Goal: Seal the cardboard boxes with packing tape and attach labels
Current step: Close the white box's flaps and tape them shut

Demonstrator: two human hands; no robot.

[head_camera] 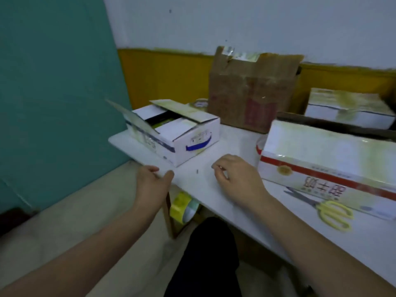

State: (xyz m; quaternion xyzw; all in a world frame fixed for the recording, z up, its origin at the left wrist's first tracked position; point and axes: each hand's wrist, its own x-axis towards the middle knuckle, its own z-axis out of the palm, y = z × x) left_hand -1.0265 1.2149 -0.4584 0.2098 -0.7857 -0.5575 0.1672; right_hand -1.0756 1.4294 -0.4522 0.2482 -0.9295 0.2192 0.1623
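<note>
Judging by the small box (171, 133) standing flaps-up at the table's (214, 189) far left corner, sealing has barely begun — both hands, left (153, 181) and right (232, 174), loosely curled, hold nothing — no label shows.

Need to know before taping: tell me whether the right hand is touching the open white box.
Apart. The head view shows bare table between the right hand and the open white box.
</note>
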